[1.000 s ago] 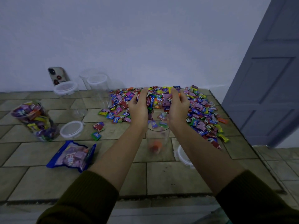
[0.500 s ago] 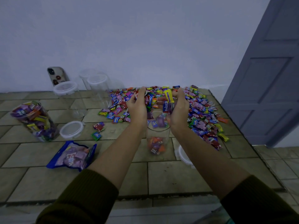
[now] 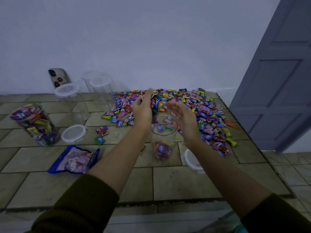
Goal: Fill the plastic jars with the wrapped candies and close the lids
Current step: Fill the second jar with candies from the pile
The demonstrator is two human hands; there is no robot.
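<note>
Two forearms in dark olive sleeves (image 3: 80, 204) reached forward over a tiled counter (image 3: 185, 182). Between them stood the open jar (image 3: 164, 137), clear plastic, upright, with a shallow layer of wrapped candies (image 3: 161, 149) at its bottom.

Just right of the open jar, a loose lid (image 3: 191, 158) lay flat, partly hidden by the right forearm. Nearer and to the left of the jar lay a blue bag (image 3: 75, 159) with more sweets inside.

Both hands hovered above the jar's mouth, palms facing each other. The left hand (image 3: 143, 110) was spread, fingers pointing up and only slightly bent, with a few candies against its palm. The right hand (image 3: 183, 118) was flat, fingers straight and together, gripping nothing. A few candies showed in the gap between the hands, over the jar's rim.

Left of the jar lay a second lid (image 3: 74, 133) and two or three stray candies (image 3: 101, 130). Further left stood a full jar (image 3: 35, 124), packed with sweets.

Behind the jar, a wide candy pile (image 3: 198, 105) spread toward the counter's right edge. Behind and to the left of the jar stood empty lidded jars (image 3: 70, 100), and past them a phone (image 3: 58, 78) leaned on the pale wall (image 3: 151, 39). Far right of the jar was a grey-blue door (image 3: 277, 81).
</note>
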